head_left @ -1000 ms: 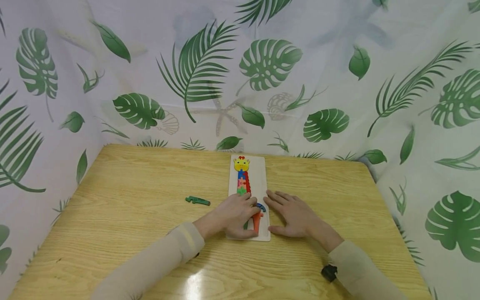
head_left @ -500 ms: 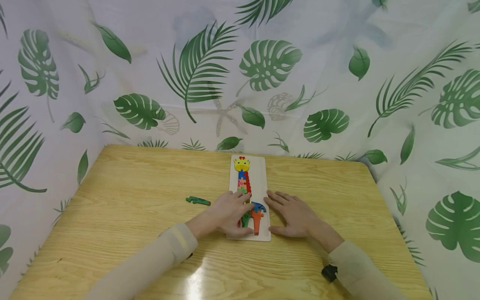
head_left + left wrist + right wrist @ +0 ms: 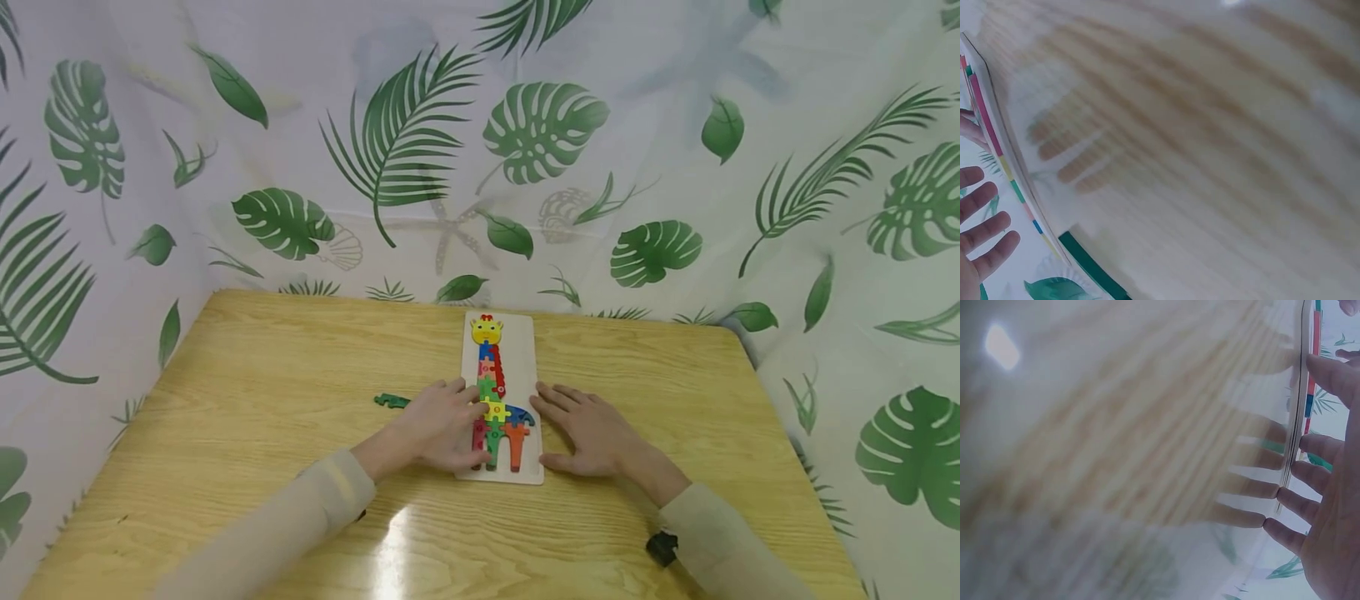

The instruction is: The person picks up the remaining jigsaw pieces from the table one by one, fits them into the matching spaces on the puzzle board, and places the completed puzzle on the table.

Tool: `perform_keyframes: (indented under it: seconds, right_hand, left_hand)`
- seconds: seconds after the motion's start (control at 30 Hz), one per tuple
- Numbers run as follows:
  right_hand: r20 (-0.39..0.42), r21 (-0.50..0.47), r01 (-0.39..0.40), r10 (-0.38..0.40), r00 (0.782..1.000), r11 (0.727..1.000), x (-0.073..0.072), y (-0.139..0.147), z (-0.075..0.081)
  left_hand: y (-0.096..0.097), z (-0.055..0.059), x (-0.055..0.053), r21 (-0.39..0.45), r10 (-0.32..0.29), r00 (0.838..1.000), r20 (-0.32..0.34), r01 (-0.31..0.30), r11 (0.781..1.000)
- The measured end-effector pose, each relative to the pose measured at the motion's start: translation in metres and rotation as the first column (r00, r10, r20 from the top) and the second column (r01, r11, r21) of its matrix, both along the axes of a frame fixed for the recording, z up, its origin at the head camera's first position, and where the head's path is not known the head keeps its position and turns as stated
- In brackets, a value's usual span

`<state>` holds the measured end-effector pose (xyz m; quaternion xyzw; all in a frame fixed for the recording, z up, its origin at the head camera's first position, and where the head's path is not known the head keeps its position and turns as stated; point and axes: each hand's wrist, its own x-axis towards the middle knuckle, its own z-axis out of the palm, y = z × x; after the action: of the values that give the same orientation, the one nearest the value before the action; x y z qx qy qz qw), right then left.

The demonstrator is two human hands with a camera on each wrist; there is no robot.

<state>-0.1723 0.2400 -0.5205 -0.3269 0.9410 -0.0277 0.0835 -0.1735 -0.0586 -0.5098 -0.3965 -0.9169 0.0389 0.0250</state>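
Note:
A giraffe jigsaw of several coloured pieces [image 3: 486, 387] lies in a pale wooden board [image 3: 520, 354]. Its yellow head [image 3: 486, 332] is at the far end, and a blue rump and orange leg are at the lower right. My left hand [image 3: 435, 427], fingers spread and extended, hovers over the board's lower left edge, holding nothing. One loose green piece [image 3: 389, 401] lies on the table left of the board, partly behind that hand; the left wrist view shows the piece [image 3: 1092, 265] too. Along the board's right edge, my right hand [image 3: 588, 429] rests with straight fingertips touching it [image 3: 1294, 444].
The wooden table [image 3: 300, 358] has a glossy surface with a bright reflection near its front. A white leaf-printed cloth [image 3: 555, 208] surrounds its back and sides. A black band [image 3: 662, 548] is at the right wrist.
My left hand has slid left off the giraffe's body, uncovering the yellow, green and magenta pieces. It now partly covers the loose green piece. The right hand stays in place.

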Motion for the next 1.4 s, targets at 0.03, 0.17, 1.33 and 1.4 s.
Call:
perform_keyframes:
  seconds: [0.03,0.17,1.33,1.4]
  right_hand:
    - [0.001,0.0,-0.001,0.001,1.0,1.0,0.0,0.0,0.0]
    - [0.001,0.003,-0.001,0.001,1.0,1.0,0.0,0.001,0.0]
    - [0.002,0.002,0.006,-0.006,1.0,1.0,0.001,0.002,-0.002]
    - [0.002,-0.001,0.007,-0.007,1.0,1.0,0.001,0.002,-0.002]
  left_hand:
    - [-0.002,-0.001,0.0,0.0,-0.003,1.0,-0.012,0.003,1.0]
    - [-0.01,-0.003,0.001,0.014,0.004,1.0,-0.014,-0.004,1.0]
    - [-0.087,0.001,0.006,0.103,0.2,0.976,-0.083,-0.191,0.976]
    - [-0.091,0.001,0.005,0.114,0.214,0.973,-0.082,-0.204,0.972]
